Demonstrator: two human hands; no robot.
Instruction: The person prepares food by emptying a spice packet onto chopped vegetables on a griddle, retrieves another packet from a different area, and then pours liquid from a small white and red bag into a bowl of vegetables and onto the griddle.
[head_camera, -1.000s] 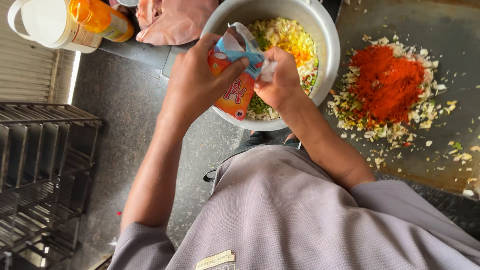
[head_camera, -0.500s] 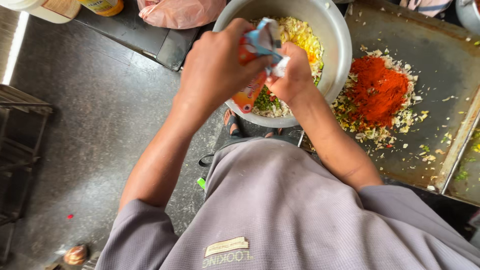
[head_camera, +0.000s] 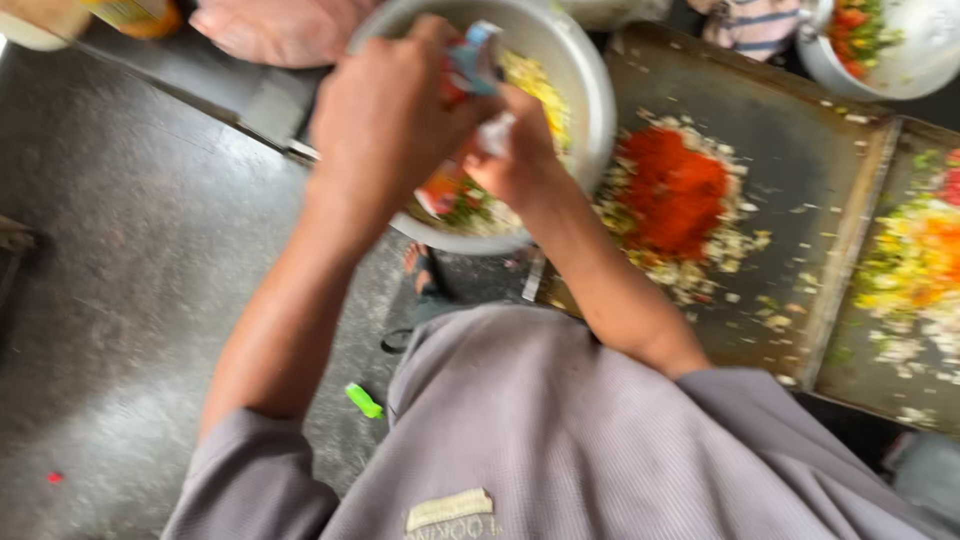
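Both hands meet over the bowl (head_camera: 590, 90), a steel one holding chopped yellow and green food. The left hand (head_camera: 385, 120) is closed around an orange packet (head_camera: 450, 175), which hangs over the bowl's near rim. The right hand (head_camera: 515, 160) touches the left and pinches the packet's blue-and-white top (head_camera: 475, 60) above the bowl's middle. Right of the bowl lies a dark tray (head_camera: 800, 180) with red powder (head_camera: 675, 190) heaped on chopped bits. A green object (head_camera: 364, 401) lies on the floor, below the bowl.
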